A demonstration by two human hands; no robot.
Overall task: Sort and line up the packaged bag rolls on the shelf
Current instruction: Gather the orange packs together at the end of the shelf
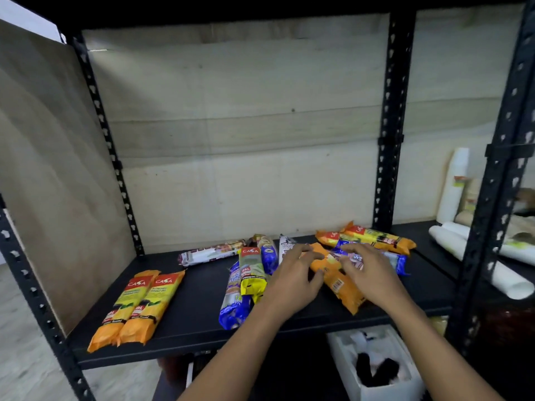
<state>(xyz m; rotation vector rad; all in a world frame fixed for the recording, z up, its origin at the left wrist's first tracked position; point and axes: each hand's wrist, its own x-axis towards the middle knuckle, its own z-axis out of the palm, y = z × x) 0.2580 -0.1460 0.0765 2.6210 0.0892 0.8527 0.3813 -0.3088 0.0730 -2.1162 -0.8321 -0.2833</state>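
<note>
Hands are reaching over the black shelf (197, 287) toward a jumble of packaged bag rolls on its right half. We are seeing an orange pack (335, 277) lying diagonally, barcode end toward us, directly under and between our two hands. Our left hand (295, 277) is resting on the pack's left edge, fingers spread and curled loosely, thumb touching the orange wrapper; it is not closed around anything. Our right hand (369, 273) is lying on the pack's right side with the fingers spread flat and reaching over a blue-and-white roll (398, 261) beneath; it too is open, pressing rather than gripping, as far as we are able to tell.

Behind the right hand, two more orange-and-yellow packs (373, 237) are lying across the back of the shelf. Just left of the left hand, a yellow-green pack (252, 272) is overlapping a blue roll (234, 299) that is pointing toward the front edge, and another blue roll (267, 254) is sitting behind it. A white-and-maroon roll (210, 253) is lying crosswise farther back. Well apart, at the shelf's left front, two orange-and-yellow packs (136, 309) are lying side by side, touching, lined up alike.
</note>
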